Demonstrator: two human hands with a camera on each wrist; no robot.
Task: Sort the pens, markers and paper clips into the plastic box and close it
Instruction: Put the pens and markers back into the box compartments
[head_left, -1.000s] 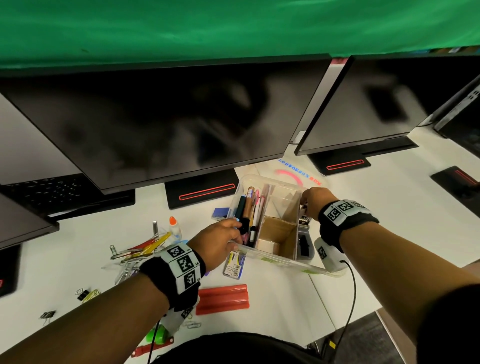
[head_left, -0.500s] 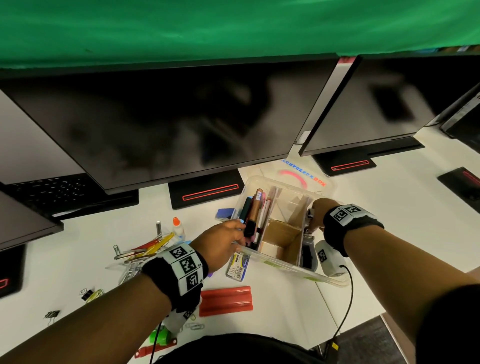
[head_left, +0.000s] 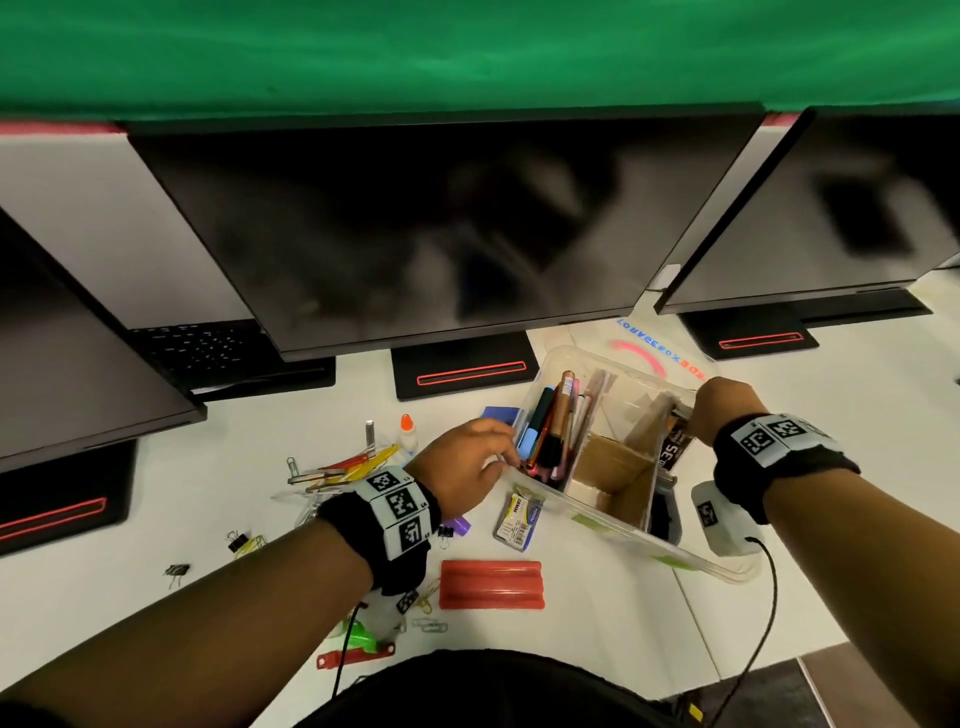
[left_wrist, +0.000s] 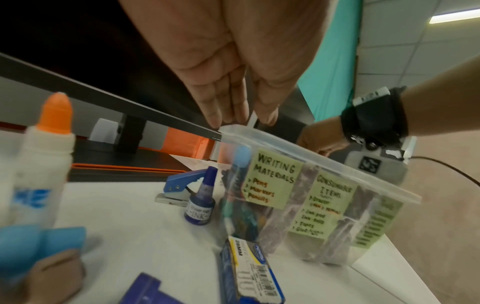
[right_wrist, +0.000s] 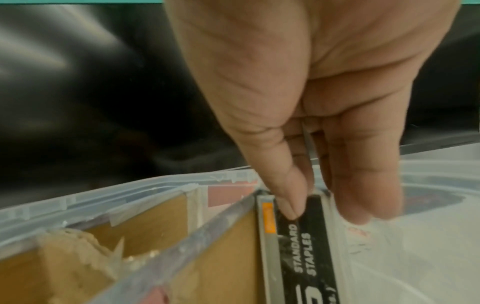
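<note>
A clear plastic box (head_left: 623, 525) (left_wrist: 311, 152) (right_wrist: 103, 197) with cardboard dividers stands open on the white desk. Several pens and markers (head_left: 556, 421) lie in its left compartment, labelled writing materials. My left hand (head_left: 467, 462) (left_wrist: 244, 121) is at that compartment's rim and pinches a thin pale pen between thumb and fingers. My right hand (head_left: 719, 405) (right_wrist: 324, 211) grips the box's far right wall, its thumb on a black staples box (head_left: 675, 447) (right_wrist: 303, 257) inside. Loose pens (head_left: 343, 467) and paper clips (head_left: 431, 626) lie on the desk to the left.
The box's lid (head_left: 649, 353) lies behind it. Around the box are a glue bottle (head_left: 408, 431) (left_wrist: 44, 154), an ink bottle (left_wrist: 200, 203), a blue punch (left_wrist: 179, 185), a blue staple pack (head_left: 517, 519) and a red tray (head_left: 491, 584). Monitors (head_left: 441, 234) overhang the back.
Both hands keep their places at the box. The right hand has sunk slightly along the far right wall, and the left hand stays by the pens.
</note>
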